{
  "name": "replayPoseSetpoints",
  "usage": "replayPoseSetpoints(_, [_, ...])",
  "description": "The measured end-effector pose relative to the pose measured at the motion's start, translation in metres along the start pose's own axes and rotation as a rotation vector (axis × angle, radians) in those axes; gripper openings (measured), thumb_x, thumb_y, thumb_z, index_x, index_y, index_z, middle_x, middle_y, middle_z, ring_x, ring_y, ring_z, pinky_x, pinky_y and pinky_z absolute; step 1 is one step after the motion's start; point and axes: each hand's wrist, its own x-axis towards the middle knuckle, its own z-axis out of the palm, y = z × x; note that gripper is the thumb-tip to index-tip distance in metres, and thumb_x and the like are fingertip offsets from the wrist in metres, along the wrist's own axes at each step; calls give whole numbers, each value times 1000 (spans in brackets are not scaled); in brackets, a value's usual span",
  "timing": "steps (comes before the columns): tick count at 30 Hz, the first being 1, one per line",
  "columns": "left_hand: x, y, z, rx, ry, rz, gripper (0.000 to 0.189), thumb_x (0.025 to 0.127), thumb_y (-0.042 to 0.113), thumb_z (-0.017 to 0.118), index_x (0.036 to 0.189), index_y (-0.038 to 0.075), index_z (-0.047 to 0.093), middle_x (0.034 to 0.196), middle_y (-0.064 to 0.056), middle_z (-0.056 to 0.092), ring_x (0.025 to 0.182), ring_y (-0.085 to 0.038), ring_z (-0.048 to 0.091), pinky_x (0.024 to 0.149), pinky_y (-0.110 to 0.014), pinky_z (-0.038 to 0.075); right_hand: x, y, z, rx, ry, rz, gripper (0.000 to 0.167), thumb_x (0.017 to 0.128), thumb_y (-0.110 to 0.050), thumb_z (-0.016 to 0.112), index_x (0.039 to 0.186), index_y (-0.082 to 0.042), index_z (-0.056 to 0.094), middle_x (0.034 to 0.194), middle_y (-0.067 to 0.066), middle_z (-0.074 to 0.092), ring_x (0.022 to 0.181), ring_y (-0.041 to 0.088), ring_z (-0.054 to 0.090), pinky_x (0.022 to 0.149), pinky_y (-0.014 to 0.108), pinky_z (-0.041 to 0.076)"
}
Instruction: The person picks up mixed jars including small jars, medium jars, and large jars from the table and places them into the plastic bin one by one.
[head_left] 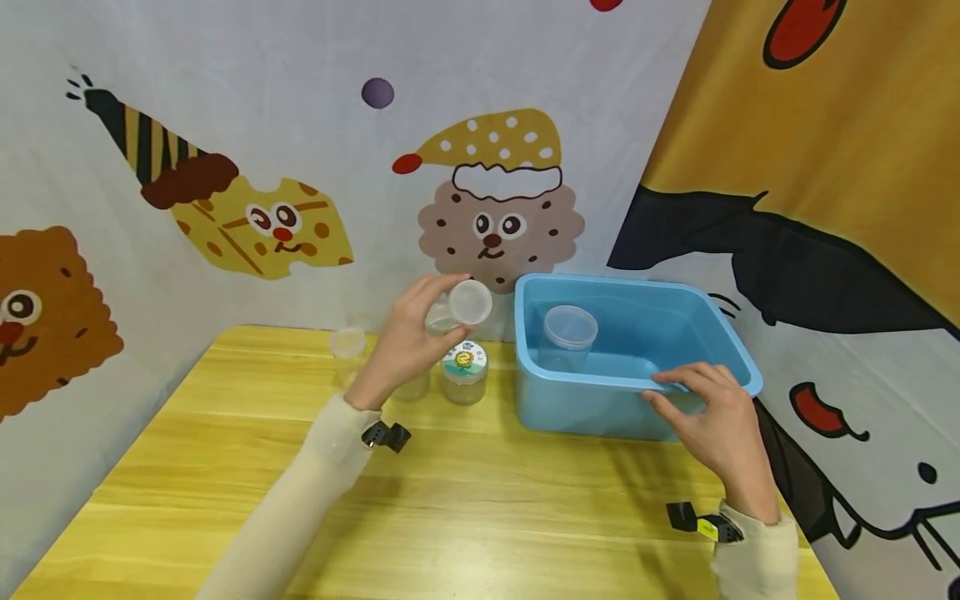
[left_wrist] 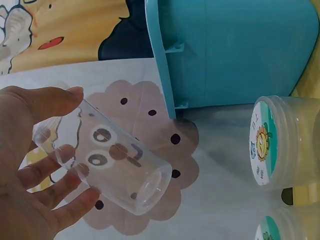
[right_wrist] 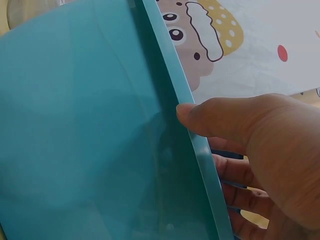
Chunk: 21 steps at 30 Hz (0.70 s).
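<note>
My left hand (head_left: 408, 337) grips a clear plastic jar (head_left: 470, 302) by its sides, tilted and raised above the table. In the left wrist view the thumb lies along one side of the jar (left_wrist: 117, 160) and the fingers on the other. Below it stands a jar with a sunflower label on its lid (head_left: 465, 375). My right hand (head_left: 712, 417) holds the front rim of a blue plastic bin (head_left: 592, 408), near its right corner. In the right wrist view, thumb and fingers lie on opposite sides of the rim (right_wrist: 192, 135). Another clear jar (head_left: 570, 333) stands inside the bin.
Behind my left wrist stand two more jars, one clear jar (head_left: 347, 346) at the left and one mostly hidden jar (head_left: 412, 388). The yellow wooden table (head_left: 480, 517) meets a cartoon-printed cloth (head_left: 300, 108) at the back, and the bin stands close to it.
</note>
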Motion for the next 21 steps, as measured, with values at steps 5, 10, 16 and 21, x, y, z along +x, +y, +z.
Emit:
replayPoseSetpoints(5, [7,5,4,5,-34,23,68,80,6,87,141,12,59,133,-6,64,122,-23,59,107,-46,50,0,0,-1,-1,-4,-1,24,80,-17,89,102,-16,80,99,1,74,97,21,56,74,27,38])
replayPoseSetpoints(10, [14,10,9,19,-69,44,66,81,8,86,141,13,59,134,-5,63,125,-23,58,106,-44,51,0,0,-1,0,-3,-7,24,80,-18,89,102,-17,80,99,1,74,96,20,55,73,26,38])
replayPoseSetpoints(16, [23,20,16,52,-114,87,65,83,12,86,142,12,59,137,-6,62,127,-24,55,106,-45,52,0,0,-1,1,0,-9,23,80,-17,89,102,-17,80,98,0,74,96,20,55,73,25,38])
replayPoseSetpoints(21, [29,26,22,71,-146,118,64,85,13,84,143,15,58,138,-5,60,128,-22,54,104,-43,53,0,1,0,2,1,-7,23,80,-18,89,101,-17,80,98,0,75,97,21,56,74,26,38])
